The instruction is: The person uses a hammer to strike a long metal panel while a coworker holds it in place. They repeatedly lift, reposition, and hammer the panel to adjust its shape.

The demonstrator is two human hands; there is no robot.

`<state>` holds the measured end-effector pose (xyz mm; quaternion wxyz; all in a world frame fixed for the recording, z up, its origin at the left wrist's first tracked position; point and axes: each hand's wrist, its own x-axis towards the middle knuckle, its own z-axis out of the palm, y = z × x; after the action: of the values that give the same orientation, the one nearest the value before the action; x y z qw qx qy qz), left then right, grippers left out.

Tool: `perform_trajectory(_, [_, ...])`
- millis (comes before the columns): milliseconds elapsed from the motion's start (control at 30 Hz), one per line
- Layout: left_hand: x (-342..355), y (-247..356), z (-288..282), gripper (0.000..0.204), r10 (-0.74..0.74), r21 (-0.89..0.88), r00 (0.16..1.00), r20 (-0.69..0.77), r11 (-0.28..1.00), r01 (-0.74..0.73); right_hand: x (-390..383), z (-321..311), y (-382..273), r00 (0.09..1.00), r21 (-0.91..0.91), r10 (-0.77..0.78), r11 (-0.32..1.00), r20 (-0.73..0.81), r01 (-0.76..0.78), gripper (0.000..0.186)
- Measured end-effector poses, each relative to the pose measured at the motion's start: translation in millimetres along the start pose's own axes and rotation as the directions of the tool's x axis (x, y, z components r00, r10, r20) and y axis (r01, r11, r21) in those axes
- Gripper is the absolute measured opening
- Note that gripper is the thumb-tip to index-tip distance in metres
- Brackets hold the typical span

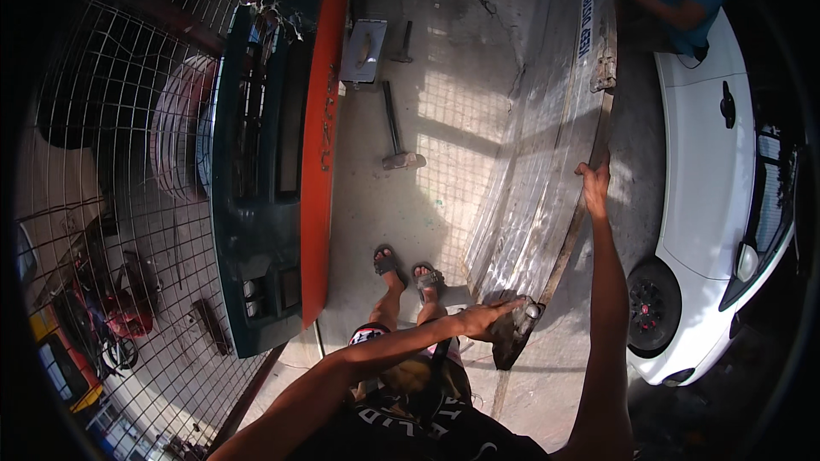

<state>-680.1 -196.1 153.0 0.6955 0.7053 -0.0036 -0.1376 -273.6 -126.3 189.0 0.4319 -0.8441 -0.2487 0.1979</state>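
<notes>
Concrete floor (448, 21), tan bar (365, 48) on grey plate (377, 30), right hand (595, 186) gripping panel (534, 205)

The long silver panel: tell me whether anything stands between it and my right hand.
Nothing visible does: your right hand is on the right edge of the long silver panel. The white car stands farther right and the sledgehammer lies to the panel's left.

Bare concrete floor (384, 213) is doing the carrying here, with gridded sunlight falling across it. A chunky long-handled hammer (394, 126) is just lying there, a smaller hammer (406, 41) is sitting near it, and a grey rectangular plate with a tan handle (364, 53) is lying beside that.
</notes>
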Motion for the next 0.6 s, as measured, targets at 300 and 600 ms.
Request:
perform_trajectory(300, [8.7, -120.1, -225.0, 0.068, -0.506, -0.275, 0.73, -0.46, 0.862, 0.425, -5.0, 20.1, -8.1, 0.994, 0.102, 0.11, 0.989, -0.001, -0.11, 0.092])
perform_trajectory(600, [41.5, -553.7, -429.7, 0.072, -0.856, -0.631, -0.051, -0.515, 0.338, 0.699, -46.3, -9.6, 32.5, 0.956, -0.445, 0.125, 0.864, -0.265, -0.237, 0.093])
